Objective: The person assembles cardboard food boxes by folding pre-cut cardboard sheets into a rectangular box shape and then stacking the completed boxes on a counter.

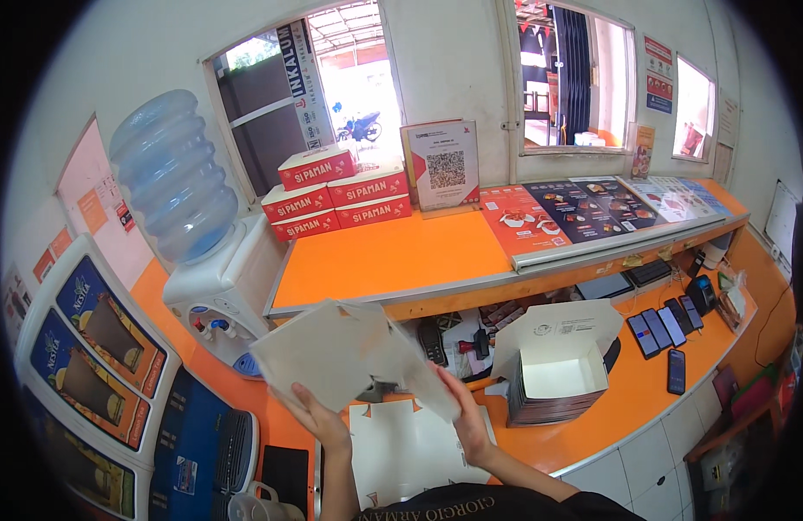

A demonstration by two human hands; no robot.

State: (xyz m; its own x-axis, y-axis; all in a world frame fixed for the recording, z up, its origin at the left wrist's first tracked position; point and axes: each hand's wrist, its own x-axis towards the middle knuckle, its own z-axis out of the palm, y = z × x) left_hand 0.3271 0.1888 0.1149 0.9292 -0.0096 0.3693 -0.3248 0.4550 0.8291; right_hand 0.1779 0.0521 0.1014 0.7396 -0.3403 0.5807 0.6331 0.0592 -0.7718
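A partly folded white cardboard box [319, 356] is held up in front of me, tilted, with its panels bent apart. My left hand [319, 421] grips its lower left panel, thumb on the near face. On the right, my right hand [467, 415] pinches the edge of another panel, which looks slightly smeared by motion. Beneath them a flat white box blank [393, 447] with notched edges lies on the counter. Just right of my right hand stands a stack of nested boxes [549, 406]. The top one is open, its white inside showing and its lid raised.
Red and white boxes [345, 195] are piled on the orange raised counter [393, 256], beside a QR-code stand [442, 165] and menu sheets [592, 208]. Several phones [662, 328] lie at right. A water dispenser [219, 278] and a drinks machine [98, 339] stand left, a jug [264, 505] nearby.
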